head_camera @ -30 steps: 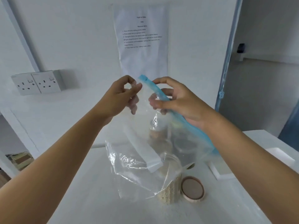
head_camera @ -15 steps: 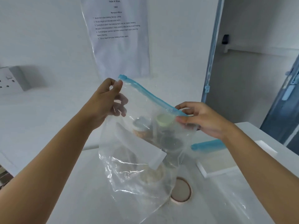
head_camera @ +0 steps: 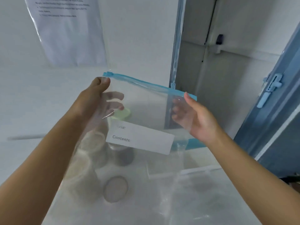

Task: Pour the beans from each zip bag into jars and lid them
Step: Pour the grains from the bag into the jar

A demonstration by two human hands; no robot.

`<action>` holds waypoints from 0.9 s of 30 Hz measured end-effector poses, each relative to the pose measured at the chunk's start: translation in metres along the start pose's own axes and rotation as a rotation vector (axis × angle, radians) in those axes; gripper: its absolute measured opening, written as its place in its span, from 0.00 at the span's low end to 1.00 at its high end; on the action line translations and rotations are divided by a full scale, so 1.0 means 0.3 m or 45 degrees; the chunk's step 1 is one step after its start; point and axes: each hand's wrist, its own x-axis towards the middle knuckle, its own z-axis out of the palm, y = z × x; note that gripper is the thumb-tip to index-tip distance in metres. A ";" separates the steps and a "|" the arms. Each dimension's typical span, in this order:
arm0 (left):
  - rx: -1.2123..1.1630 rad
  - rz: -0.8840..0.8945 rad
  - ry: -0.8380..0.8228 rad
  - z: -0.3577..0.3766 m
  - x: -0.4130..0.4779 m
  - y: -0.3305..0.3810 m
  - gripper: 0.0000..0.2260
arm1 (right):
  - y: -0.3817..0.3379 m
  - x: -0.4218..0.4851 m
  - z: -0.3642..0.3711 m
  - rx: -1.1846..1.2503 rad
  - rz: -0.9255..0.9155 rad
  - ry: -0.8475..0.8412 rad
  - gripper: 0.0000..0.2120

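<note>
I hold up a clear zip bag (head_camera: 146, 111) with a blue zip strip and a white "Contents" label; it looks empty. My left hand (head_camera: 94, 101) pinches its top left corner, thumb in front and fingers behind. At the top right edge, my right hand (head_camera: 199, 120) grips it the same way. Through the plastic, blurred, stand a jar of pale beans (head_camera: 81, 169), a dark-filled jar (head_camera: 124, 157) and a green-lidded jar (head_camera: 121, 113). A loose round lid (head_camera: 115, 189) lies flat on the table.
The white table (head_camera: 211, 200) runs to the wall. Another bag's blue strip (head_camera: 196, 143) shows on the table behind my right wrist. A printed sheet (head_camera: 68, 33) hangs on the wall. A blue door (head_camera: 267, 111) stands at the right.
My right hand slid along the zip strip to the bag's right corner, and the bag is now spread flat between both hands. The view has turned to the right.
</note>
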 end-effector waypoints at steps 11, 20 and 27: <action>-0.365 -0.288 0.172 0.331 -0.016 -0.150 0.14 | -0.137 -0.159 -0.268 -0.439 0.012 0.162 0.04; 0.080 -0.318 0.112 0.346 -0.008 -0.471 0.12 | -0.056 -0.149 -0.485 -0.673 0.240 0.377 0.03; 1.013 -0.258 -0.328 0.268 -0.044 -0.682 0.24 | 0.063 -0.146 -0.630 -0.945 0.276 0.553 0.07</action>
